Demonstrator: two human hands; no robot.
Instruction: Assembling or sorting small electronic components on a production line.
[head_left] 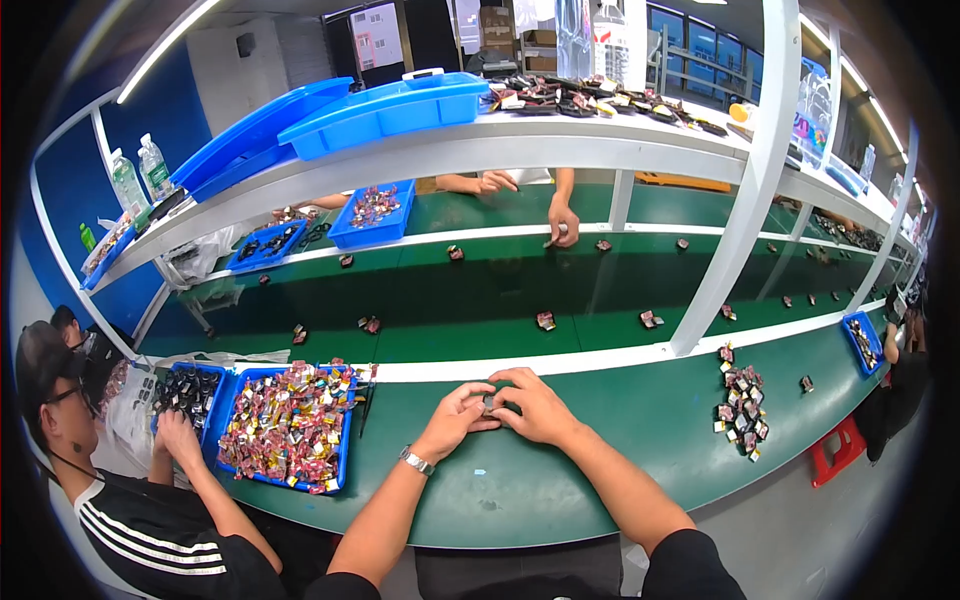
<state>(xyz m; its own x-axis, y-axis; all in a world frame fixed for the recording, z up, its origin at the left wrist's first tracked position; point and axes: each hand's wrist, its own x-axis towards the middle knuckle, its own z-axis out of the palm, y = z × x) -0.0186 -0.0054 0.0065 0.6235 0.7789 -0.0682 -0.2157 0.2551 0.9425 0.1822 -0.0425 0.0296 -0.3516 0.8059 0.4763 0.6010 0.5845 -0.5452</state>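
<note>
Over the green workbench (560, 480), my left hand (460, 420) and my right hand (535, 405) meet with fingertips together. Pinched between them is a small dark grey part (488, 403), mostly covered by the fingers, so its exact kind is unclear. To the left of my hands, a blue tray (345, 440) is heaped with small red-and-white electronic pieces that have yellow bits. A loose pile of similar small pieces (742, 405) lies on the bench to the right.
Behind the bench runs a green conveyor belt (440, 300) carrying scattered pieces. A white post (735, 200) rises at right, under a shelf with blue bins (385, 115). A co-worker (150, 510) sits at left beside a tray of black parts (190, 390); another person's hand (563, 225) reaches in opposite.
</note>
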